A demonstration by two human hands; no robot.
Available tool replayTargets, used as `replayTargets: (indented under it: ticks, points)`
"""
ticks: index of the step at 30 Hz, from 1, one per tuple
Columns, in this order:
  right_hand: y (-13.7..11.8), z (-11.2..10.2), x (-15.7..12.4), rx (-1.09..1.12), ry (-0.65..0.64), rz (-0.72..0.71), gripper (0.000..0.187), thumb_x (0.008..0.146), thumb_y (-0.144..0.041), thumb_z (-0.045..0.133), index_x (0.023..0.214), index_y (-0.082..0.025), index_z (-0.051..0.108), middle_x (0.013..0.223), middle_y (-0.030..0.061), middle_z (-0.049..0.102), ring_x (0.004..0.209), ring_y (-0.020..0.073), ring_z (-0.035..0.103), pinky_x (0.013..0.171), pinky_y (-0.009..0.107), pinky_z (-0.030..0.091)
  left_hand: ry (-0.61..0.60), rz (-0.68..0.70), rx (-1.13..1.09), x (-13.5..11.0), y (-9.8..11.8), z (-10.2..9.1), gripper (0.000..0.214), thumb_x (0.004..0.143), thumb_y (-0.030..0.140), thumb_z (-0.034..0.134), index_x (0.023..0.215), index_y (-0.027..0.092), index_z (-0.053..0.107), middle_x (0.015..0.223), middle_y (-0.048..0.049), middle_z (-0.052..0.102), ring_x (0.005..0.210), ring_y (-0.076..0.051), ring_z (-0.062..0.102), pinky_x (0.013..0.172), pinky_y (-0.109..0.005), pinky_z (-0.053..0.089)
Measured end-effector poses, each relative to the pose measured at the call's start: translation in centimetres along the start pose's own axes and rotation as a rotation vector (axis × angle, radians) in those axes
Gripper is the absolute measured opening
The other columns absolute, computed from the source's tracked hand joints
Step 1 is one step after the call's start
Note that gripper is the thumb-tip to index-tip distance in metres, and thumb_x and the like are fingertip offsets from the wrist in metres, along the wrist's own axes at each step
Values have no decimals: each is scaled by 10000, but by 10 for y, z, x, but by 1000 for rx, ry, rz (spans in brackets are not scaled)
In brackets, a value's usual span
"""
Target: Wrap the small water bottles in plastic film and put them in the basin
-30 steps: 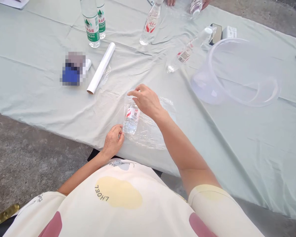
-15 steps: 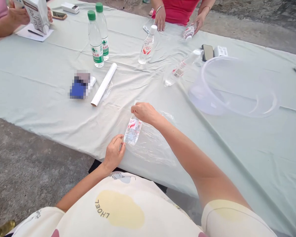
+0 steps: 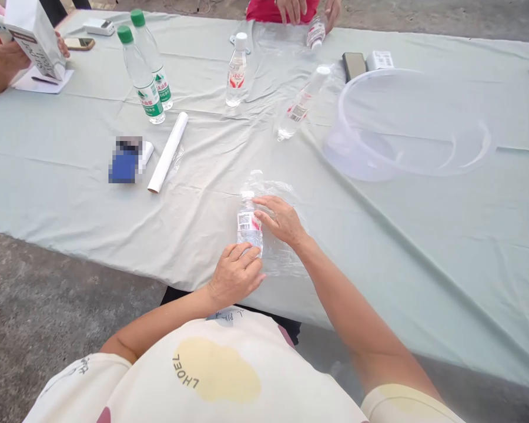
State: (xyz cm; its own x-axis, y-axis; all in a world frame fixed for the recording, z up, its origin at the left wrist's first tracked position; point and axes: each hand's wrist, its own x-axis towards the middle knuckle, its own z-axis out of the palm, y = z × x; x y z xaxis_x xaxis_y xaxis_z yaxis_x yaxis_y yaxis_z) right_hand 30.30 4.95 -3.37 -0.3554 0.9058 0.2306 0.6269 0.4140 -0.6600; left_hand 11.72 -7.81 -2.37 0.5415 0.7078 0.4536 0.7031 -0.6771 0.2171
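Note:
A small water bottle [image 3: 250,226] with a white cap and a red-and-white label lies on clear plastic film [image 3: 284,258] near the table's front edge. Its cap points away from me. My left hand [image 3: 237,273] is curled over the bottle's base, thumb to the right, and hides that end. Beside the neck and label, my right hand [image 3: 282,220] has its fingers stretched out and its thumb apart. Its fingertips reach the bottle's right side. Film spreads beneath and to the right of the bottle, partly under my right hand.
A white roll [image 3: 168,154] lies left of centre, near two green-capped bottles [image 3: 150,106]. Two more white-capped bottles, one upright [image 3: 236,76] and one tilted [image 3: 300,108], stand farther off. A clear tub [image 3: 357,155] is at right. Across the table, a person's hands [image 3: 293,9] handle another bottle.
The bottle has turned, its barcode now facing up at the left of the label. My right hand has left the cap and opened beside the neck; my left hand has moved over the base.

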Motion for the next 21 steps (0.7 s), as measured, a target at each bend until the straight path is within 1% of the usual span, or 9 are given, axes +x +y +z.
replayTargets:
  ticks: [3, 5, 9, 11, 14, 16, 18, 20, 21]
  points:
    - [12, -1, -10, -118, 64, 66, 517, 938, -620, 481, 1153, -222, 731, 1287, 129, 665, 1232, 306, 580, 1065, 508, 453, -148, 63, 14, 15, 13, 10, 293, 933, 451, 609, 1022, 177, 656, 1295, -126, 662, 1255, -283, 570, 984, -455, 437]
    - [18, -6, -14, -175, 57, 111, 500, 935, -618, 487, 1093, -222, 748, 1338, 133, 629, 1267, 324, 547, 1066, 530, 440, -246, 108, 46, 27, 23, 17, 369, 918, 509, 617, 1051, 166, 653, 1290, -163, 644, 1289, -308, 538, 1013, -488, 412]
    - [25, -29, -26, -176, 74, 213, 449, 927, -526, 540, 1203, -206, 695, 1395, 150, 579, 1318, 324, 510, 1081, 527, 421, -381, 148, 96, 51, 43, 29, 476, 878, 577, 640, 1095, 153, 660, 1121, -199, 666, 1232, -346, 552, 1037, -504, 388]
    - [25, -44, -33, -125, 147, 296, 428, 916, -450, 552, 1243, -196, 663, 1353, 153, 604, 1228, 303, 573, 1025, 502, 467, -407, 161, 63, 62, 50, 35, 504, 855, 560, 677, 1127, 137, 658, 1111, -212, 664, 1222, -362, 558, 1048, -499, 383]
    - [14, -62, -44, -1, 228, 419, 347, 905, -363, 527, 1165, -197, 685, 1228, 123, 669, 960, 240, 649, 851, 429, 535, -457, 191, -17, 80, 61, 47, 535, 822, 494, 739, 1161, 90, 647, 1197, -255, 640, 1229, -393, 562, 1050, -522, 391]
    - [1, -69, -49, 79, 207, 433, 306, 903, -363, 537, 1110, -219, 711, 1174, 88, 688, 876, 203, 638, 797, 382, 535, -508, 196, -72, 94, 69, 56, 564, 803, 444, 771, 1208, 77, 629, 1288, -278, 606, 1262, -421, 541, 1057, -562, 389]
    - [-12, -73, -52, 106, 118, 393, 274, 910, -386, 563, 1092, -267, 729, 1166, 54, 676, 894, 185, 631, 812, 357, 525, -537, 190, -134, 108, 78, 64, 624, 774, 400, 802, 1270, 76, 605, 1375, -273, 566, 1343, -457, 469, 1109, -606, 338]
    - [-22, -74, -54, 35, 29, 371, 248, 900, -412, 607, 1082, -305, 738, 1198, 44, 638, 932, 186, 629, 817, 350, 516, -563, 207, -202, 116, 87, 69, 630, 747, 357, 819, 1280, 90, 612, 1406, -224, 570, 1404, -450, 411, 1177, -572, 280]
    - [-25, -74, -55, -27, 8, 383, 249, 889, -424, 630, 1081, -307, 736, 1215, 49, 619, 951, 195, 628, 806, 351, 512, -584, 237, -242, 117, 91, 69, 607, 734, 343, 826, 1260, 109, 633, 1395, -185, 595, 1415, -424, 413, 1203, -521, 270]
